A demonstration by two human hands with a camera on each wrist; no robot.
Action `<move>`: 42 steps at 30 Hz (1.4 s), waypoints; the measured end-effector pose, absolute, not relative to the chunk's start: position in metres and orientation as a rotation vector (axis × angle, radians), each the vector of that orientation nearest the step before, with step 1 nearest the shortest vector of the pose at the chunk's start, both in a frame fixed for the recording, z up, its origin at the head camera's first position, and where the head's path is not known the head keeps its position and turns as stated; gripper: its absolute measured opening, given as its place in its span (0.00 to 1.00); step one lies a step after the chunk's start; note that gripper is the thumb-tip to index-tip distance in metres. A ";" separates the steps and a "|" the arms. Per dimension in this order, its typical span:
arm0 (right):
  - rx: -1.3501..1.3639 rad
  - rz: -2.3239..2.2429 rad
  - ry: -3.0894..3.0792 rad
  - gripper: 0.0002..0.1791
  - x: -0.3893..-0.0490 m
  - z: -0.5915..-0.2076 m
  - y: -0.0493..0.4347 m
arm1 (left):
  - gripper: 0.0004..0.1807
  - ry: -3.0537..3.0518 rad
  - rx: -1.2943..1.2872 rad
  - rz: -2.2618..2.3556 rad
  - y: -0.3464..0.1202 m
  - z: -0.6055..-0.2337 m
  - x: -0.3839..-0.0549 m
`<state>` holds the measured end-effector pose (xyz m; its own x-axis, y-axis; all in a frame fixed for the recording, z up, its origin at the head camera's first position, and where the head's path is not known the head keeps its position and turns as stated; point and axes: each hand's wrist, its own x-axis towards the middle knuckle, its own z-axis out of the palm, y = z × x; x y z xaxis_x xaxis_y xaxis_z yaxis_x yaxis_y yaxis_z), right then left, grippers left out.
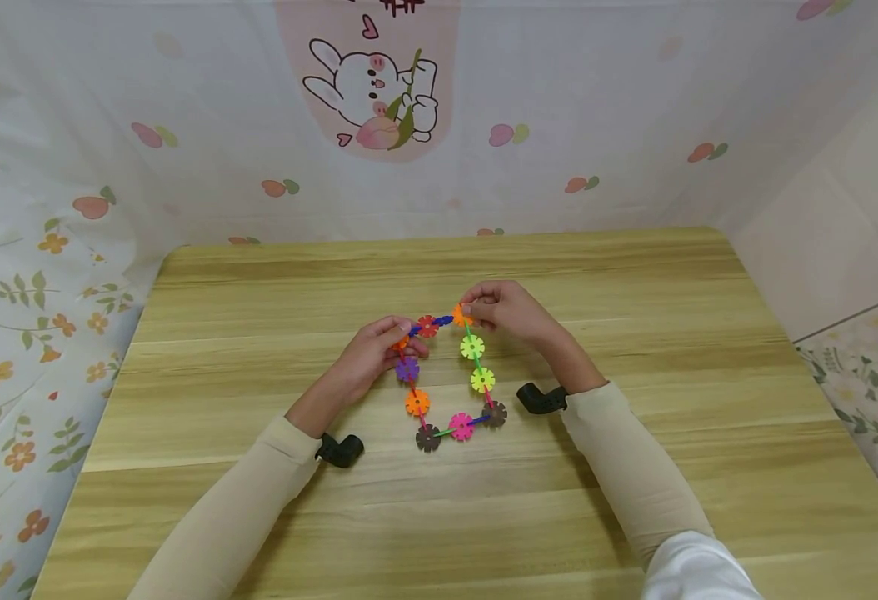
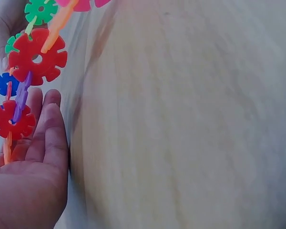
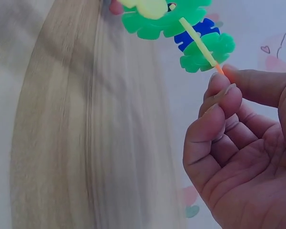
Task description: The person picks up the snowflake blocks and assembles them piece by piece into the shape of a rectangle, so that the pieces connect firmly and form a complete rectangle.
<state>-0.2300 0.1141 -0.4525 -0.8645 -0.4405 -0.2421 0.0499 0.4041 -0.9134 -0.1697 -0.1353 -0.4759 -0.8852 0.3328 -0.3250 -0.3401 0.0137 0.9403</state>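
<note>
A closed loop of notched plastic snowflake discs [image 1: 461, 427] in many colours is held up over the wooden table, its discs slotted edge to edge. My left hand [image 1: 364, 357] grips the loop's far left corner between thumb and fingers, close to a purple disc [image 1: 407, 369]. At the far right corner, my right hand [image 1: 512, 310] pinches an orange disc [image 1: 461, 315]. The right wrist view has its thumb and fingertips on this disc's thin edge, beside a green disc [image 3: 209, 52]. Red discs [image 2: 38, 56] stand by the left fingers in the left wrist view.
The wooden table [image 1: 259, 517] reaches back to a white printed cloth [image 1: 544, 75]. Another flowered cloth [image 1: 27, 333] hangs on the left. Black wrist mounts [image 1: 343, 451] stick out from both wrists, below the beige sleeves.
</note>
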 end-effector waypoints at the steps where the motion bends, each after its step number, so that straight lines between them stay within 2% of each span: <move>1: -0.334 -1.466 2.211 0.11 -0.230 -0.451 0.114 | 0.17 1.822 -0.006 1.929 -0.135 -0.476 -0.169; 10: -0.317 -1.483 2.199 0.11 -0.223 -0.437 0.110 | 0.17 1.732 0.008 2.024 -0.129 -0.470 -0.166; 18: -0.340 -1.481 2.220 0.13 -0.218 -0.428 0.106 | 0.16 1.849 -0.121 2.085 -0.122 -0.462 -0.167; 42: -0.396 -1.512 2.230 0.11 -0.212 -0.425 0.095 | 0.09 2.051 -0.133 2.069 -0.116 -0.455 -0.170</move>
<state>-0.2122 0.0948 -0.4253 -0.8732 -0.4536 -0.1783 -0.0022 0.3695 -0.9292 -0.1700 -0.1164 -0.4546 -0.9706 0.0951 -0.2212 -0.2220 0.0022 0.9751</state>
